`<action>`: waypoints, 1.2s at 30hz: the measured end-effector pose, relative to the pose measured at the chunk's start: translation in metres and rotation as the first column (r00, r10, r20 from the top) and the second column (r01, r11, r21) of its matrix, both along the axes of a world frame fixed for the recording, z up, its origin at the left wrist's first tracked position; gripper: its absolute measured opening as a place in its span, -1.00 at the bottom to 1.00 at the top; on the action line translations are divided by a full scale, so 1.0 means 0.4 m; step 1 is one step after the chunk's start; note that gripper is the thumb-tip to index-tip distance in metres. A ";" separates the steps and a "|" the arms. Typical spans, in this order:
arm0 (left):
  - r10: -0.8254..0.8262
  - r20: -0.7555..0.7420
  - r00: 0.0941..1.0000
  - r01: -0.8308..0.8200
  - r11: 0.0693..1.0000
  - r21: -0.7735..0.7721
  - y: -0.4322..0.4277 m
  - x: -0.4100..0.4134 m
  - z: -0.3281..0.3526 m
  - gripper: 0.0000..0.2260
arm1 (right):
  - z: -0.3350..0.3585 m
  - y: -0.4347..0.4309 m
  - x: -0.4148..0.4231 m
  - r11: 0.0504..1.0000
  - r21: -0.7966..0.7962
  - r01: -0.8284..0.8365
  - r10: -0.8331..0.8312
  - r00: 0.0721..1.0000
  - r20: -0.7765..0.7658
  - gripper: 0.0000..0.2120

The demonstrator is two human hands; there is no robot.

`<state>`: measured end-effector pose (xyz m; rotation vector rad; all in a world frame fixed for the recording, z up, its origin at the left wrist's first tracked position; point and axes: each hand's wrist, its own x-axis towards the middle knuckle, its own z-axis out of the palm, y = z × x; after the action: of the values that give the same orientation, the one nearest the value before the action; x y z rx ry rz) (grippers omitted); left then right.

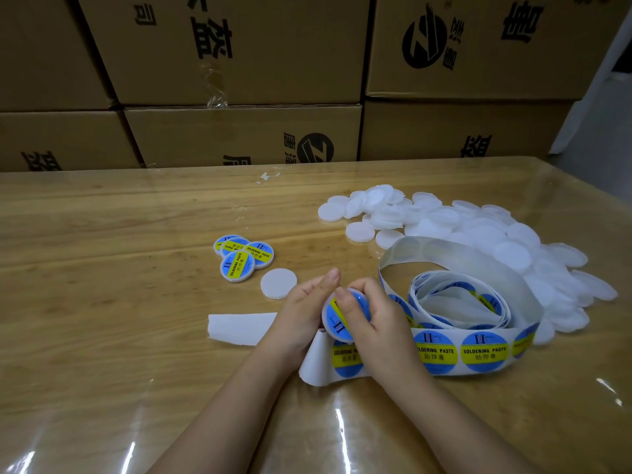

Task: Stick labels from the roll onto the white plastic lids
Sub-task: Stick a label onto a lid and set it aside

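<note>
Both hands hold one white lid with a blue and yellow label on it, just above the table. My left hand grips its left edge, thumb up. My right hand curls over the label, its thumb pressing on the top. The label roll lies loosely uncoiled right of my hands, with its strip of blue and yellow labels running under my right wrist. A bare white lid lies just left of my hands. Several labelled lids sit in a small heap beyond it.
A large pile of unlabelled white lids spreads across the right of the wooden table. An empty piece of backing strip lies left of my wrists. Stacked cardboard boxes wall off the table's far edge.
</note>
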<state>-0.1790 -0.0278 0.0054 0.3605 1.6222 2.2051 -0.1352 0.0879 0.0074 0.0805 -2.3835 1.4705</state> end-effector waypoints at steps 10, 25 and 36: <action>0.033 0.044 0.999 -0.034 0.999 0.025 -0.010 -0.009 -0.011 -0.64 | 0.003 -0.005 -0.002 0.972 -0.217 -0.086 0.108 0.990 0.092 -0.78; 0.247 0.141 0.959 -0.262 0.960 0.096 -0.023 -0.018 -0.010 -0.62 | 0.000 -0.003 -0.009 0.886 -0.378 -0.268 0.320 0.944 0.083 -0.53; 0.258 -0.037 0.966 -0.258 0.966 0.000 -0.003 0.001 0.004 -0.62 | -0.005 -0.001 -0.003 0.937 -0.266 -0.226 0.253 0.965 0.069 -0.69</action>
<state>-0.1788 -0.0292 0.0070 0.1979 1.7807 2.3946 -0.1365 0.0875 0.0054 0.2467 -2.3025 1.9284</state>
